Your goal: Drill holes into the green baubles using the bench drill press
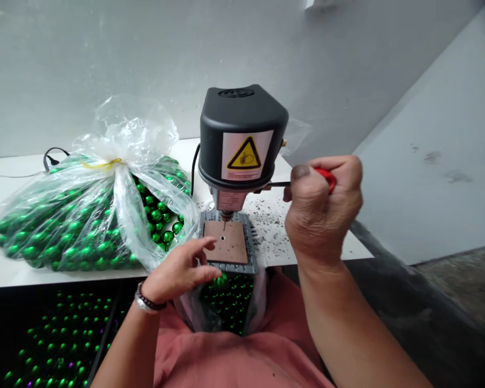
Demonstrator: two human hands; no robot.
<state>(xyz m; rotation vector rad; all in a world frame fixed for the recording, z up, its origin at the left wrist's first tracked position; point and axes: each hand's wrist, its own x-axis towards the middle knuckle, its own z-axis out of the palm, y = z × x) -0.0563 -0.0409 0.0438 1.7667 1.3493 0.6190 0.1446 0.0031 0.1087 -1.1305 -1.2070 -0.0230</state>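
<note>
A black drill press point(242, 124) with a yellow warning label stands at the middle of the table. Its thin bit points down over a brown board point(234, 250) with a small hole, on the grey base. My right hand point(323, 207) is wrapped round the red-knobbed lever point(325, 179) at the press's right. Just left of the board, my left hand point(188, 269) has thumb and fingers apart and holds nothing. A green ball point(221, 281) is by the thumb tip, above a bag of green balls point(230, 307) between the legs.
A large clear bag point(76, 226) of shiny green balls, tied with yellow, lies on the white table point(36, 275) at left. Dark shavings are scattered right of the press. More green balls lie in a dark container point(60, 334) at lower left. A wall stands behind.
</note>
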